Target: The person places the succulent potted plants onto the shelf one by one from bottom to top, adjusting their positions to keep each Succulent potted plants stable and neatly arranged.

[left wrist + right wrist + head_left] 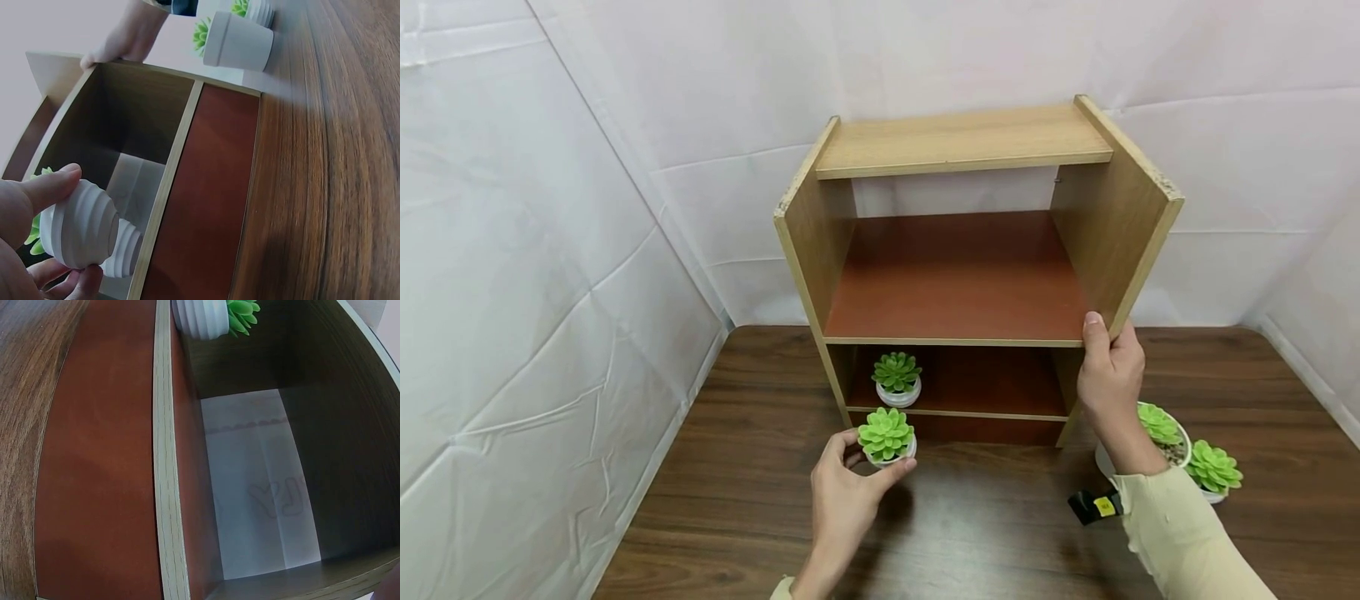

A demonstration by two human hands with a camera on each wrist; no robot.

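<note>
My left hand [844, 504] holds a small potted succulent [886, 433] in front of a wooden shelf unit [1112, 233], thumb and fingers around its white ribbed pot [81, 225]. In the left wrist view the pot is tipped sideways because the camera is turned. A matching potted succulent [898, 379] stands at the left end of the lower shelf, just behind the held one. With my right hand [1111, 371] I grip the front edge of the unit's right side panel, the thumb on the inner side near the middle shelf [958, 279].
To the right of the unit, a larger white pot [237, 40] with a succulent and a smaller potted succulent [1213, 468] stand on the dark wooden table [715, 500], partly behind my right forearm. A black strap with a yellow label [1096, 506] shows at that sleeve. White sheeting [737, 83] hangs behind.
</note>
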